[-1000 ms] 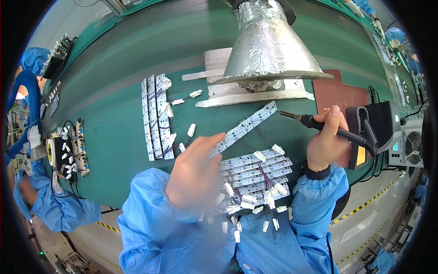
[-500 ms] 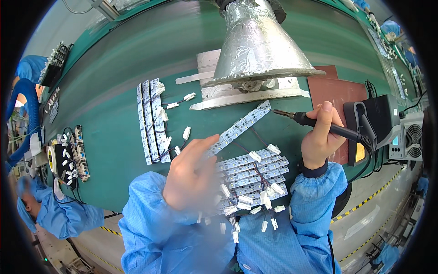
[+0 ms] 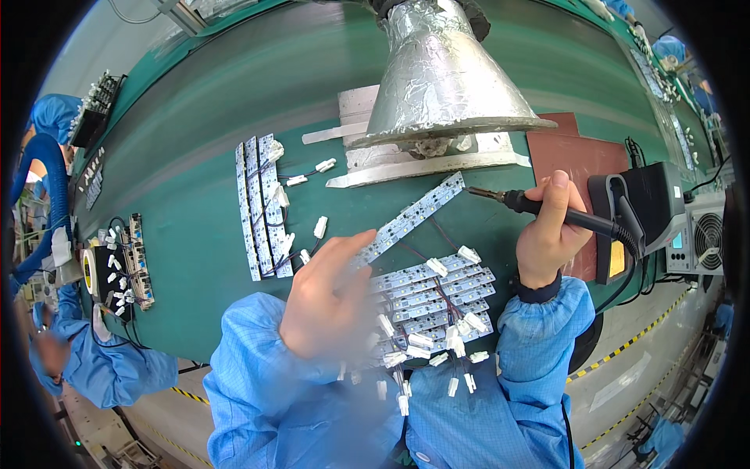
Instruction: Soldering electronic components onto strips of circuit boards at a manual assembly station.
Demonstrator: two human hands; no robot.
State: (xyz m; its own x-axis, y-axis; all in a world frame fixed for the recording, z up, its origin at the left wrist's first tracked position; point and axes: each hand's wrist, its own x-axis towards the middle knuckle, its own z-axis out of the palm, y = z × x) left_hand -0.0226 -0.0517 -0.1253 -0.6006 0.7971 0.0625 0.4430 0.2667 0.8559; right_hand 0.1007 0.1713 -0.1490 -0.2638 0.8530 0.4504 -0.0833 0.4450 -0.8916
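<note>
My left hand (image 3: 324, 293) grips the lower left end of an LED circuit strip (image 3: 418, 213), which slants up to the right. A smear in the picture blurs part of that hand. In my right hand (image 3: 551, 234) is a soldering iron (image 3: 519, 202), its tip pointing left beside the strip's upper end; I cannot tell whether they touch. Below the held strip lie several more LED strips (image 3: 469, 293) in a stacked row, with wires and white plug connectors (image 3: 455, 341) hanging over the near side. Further LED strips (image 3: 262, 211) stand side by side to the left.
A foil-covered cone hood (image 3: 445, 78) rises over a white base (image 3: 430, 171) at the back. On the right are a brown mat (image 3: 574, 164), a black soldering stand (image 3: 641, 207) and a fan-cooled unit (image 3: 707, 238). Another person's blue sleeve (image 3: 117, 367) shows at left.
My hands, the held strip and the soldering iron look the same as before. At the far left, the other person's hand and head have shifted.
</note>
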